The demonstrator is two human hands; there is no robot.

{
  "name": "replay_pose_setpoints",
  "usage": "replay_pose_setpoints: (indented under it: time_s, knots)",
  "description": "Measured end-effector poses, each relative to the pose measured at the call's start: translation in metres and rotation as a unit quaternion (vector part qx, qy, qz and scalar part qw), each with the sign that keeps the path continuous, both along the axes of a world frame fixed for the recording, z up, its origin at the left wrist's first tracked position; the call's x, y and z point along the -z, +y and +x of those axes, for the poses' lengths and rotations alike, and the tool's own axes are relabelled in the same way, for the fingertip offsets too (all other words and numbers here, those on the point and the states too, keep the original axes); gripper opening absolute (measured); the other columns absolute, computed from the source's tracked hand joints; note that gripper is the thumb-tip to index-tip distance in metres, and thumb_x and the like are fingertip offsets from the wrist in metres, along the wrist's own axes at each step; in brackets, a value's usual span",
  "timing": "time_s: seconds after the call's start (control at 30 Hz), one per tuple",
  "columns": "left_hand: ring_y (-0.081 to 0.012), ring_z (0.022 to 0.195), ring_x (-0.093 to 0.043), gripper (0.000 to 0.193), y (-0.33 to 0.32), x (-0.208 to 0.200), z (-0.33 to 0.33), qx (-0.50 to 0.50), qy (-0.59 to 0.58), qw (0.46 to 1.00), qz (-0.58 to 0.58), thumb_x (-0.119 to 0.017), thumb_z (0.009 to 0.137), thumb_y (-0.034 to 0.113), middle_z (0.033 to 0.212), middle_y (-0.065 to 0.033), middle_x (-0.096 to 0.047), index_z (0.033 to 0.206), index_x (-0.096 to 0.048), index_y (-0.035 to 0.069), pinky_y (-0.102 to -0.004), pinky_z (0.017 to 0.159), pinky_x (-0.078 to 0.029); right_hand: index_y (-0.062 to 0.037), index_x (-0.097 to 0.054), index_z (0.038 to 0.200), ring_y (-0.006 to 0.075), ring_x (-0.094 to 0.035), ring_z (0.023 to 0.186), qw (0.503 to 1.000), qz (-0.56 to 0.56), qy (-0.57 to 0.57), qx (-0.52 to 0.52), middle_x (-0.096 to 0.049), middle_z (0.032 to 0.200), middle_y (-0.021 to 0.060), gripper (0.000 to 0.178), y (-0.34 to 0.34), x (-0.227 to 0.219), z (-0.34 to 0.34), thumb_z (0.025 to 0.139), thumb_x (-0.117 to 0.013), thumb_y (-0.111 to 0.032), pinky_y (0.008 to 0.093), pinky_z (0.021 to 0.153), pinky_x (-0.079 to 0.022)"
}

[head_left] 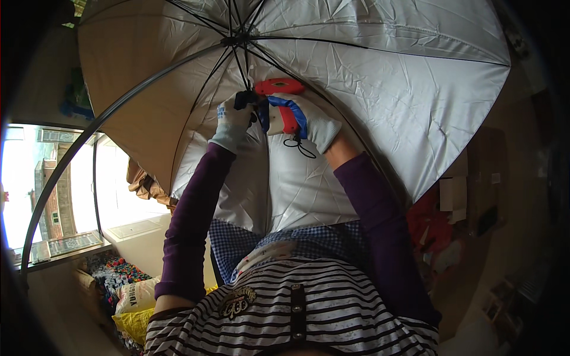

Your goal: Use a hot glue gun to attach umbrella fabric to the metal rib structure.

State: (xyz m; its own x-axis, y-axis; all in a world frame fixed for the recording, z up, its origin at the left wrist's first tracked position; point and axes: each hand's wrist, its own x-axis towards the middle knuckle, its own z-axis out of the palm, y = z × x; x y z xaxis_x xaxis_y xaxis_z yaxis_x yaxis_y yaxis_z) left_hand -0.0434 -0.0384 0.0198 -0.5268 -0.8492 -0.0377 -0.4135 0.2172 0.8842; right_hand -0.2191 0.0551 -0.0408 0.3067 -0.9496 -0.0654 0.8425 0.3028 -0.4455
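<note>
An opened umbrella (380, 113) with a silver inner face lies across my lap. Its thin dark ribs meet at a black hub (237, 40). My left hand (234, 115), in a white glove with dark fingertips, is pinched at a rib just below the hub; what is between the fingertips is too small to make out. Close beside it, my right hand (309, 121), gloved in white and blue, is wrapped round a red-and-white handheld tool (289, 118). A black cord loop (301, 146) dangles below that hand. Just above it shows a red rounded piece (279, 87), perhaps part of the same tool.
A curved dark rod (95, 121) arcs from the hub side down the left. Beyond it are a bright window (53, 178), a white sack (138, 295) and a yellow bag (133, 323). Red items (430, 225) and a pale box (453, 194) sit at right.
</note>
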Motion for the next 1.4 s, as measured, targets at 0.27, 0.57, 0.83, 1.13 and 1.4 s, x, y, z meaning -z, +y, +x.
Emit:
replay_pose_setpoints:
  time_s: [0.27,0.57,0.83,1.13,1.4]
  knots:
    - [-0.0150,0.062,-0.063,0.017,-0.006,0.001,0.008,0.035,-0.071,0.978,-0.193,-0.059,0.087,0.009,0.074,-0.0056,-0.067,0.101,-0.067,0.005,-0.0281,0.056,-0.049,-0.0098,-0.060,0.092,0.0122,-0.060,0.062,0.993,0.069,0.048,0.079,-0.063,0.077,0.0005,0.016,0.006,-0.063,0.019,0.094,-0.055,-0.025,0.0279,0.060,-0.051]
    - [-0.0296,0.079,-0.065,0.020,-0.011,0.004,0.007,0.055,-0.105,0.982,-0.148,-0.063,0.082,0.020,0.083,-0.0137,-0.068,0.099,-0.066,0.009,-0.0380,0.071,-0.051,-0.0054,-0.060,0.101,0.0145,-0.064,0.070,0.995,0.065,0.053,0.045,-0.066,0.089,0.0062,0.024,0.006,-0.064,0.017,0.093,-0.059,-0.028,0.0270,0.063,-0.054]
    - [-0.0314,0.079,-0.067,0.023,-0.002,-0.009,-0.003,0.018,-0.105,0.962,-0.253,-0.065,0.080,0.022,0.083,-0.0158,-0.068,0.098,-0.066,0.007,-0.0386,0.071,-0.052,-0.0020,-0.060,0.110,0.0188,-0.066,0.082,0.996,0.060,0.044,0.051,-0.066,0.097,0.0087,0.028,0.012,-0.041,-0.001,0.094,-0.058,-0.024,0.0302,0.070,-0.055]
    - [-0.0341,0.098,-0.063,0.033,-0.049,-0.138,0.023,0.020,-0.358,0.877,-0.320,-0.057,0.086,0.033,0.103,-0.0173,-0.067,0.109,-0.065,0.011,-0.0419,0.088,-0.049,0.0016,-0.056,0.118,0.0212,-0.064,0.098,0.997,0.061,0.020,-0.040,-0.064,0.109,0.0116,0.034,0.078,-0.061,0.051,0.092,-0.060,-0.020,0.0351,0.080,-0.055]
    - [-0.0303,0.093,-0.065,0.040,-0.040,-0.064,0.041,-0.176,-0.061,0.860,-0.475,-0.069,0.082,0.023,0.102,-0.0156,-0.067,0.120,-0.061,0.014,-0.0400,0.076,-0.053,-0.0001,-0.057,0.117,0.0225,-0.065,0.093,0.884,-0.174,0.370,0.228,-0.064,0.108,0.0133,0.032,0.071,-0.024,0.070,0.089,-0.064,-0.015,0.0358,0.076,-0.056]
